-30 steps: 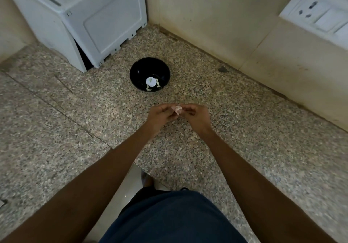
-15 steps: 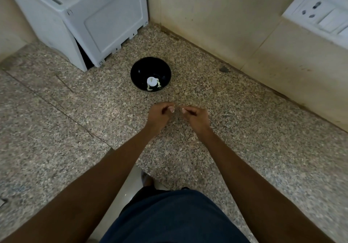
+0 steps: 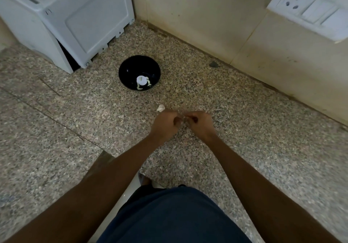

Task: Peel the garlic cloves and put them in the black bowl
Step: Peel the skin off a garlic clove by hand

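We have a single view, from a wide-angle camera worn on the person's head, looking forward and steeply down over the torso and both forearms onto the speckled stone counter (image 3: 244, 148). It sits close enough that the arms fill the lower half of the frame, while the far edge takes in the wall (image 3: 197, 12) with its switch plate (image 3: 308, 10) and a white appliance (image 3: 71, 16) at upper left. With only one camera, no second view overlaps it.

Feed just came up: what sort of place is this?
Probably a home kitchen counter: speckled stone worktop, white appliance in the corner, wall socket, black bowl.
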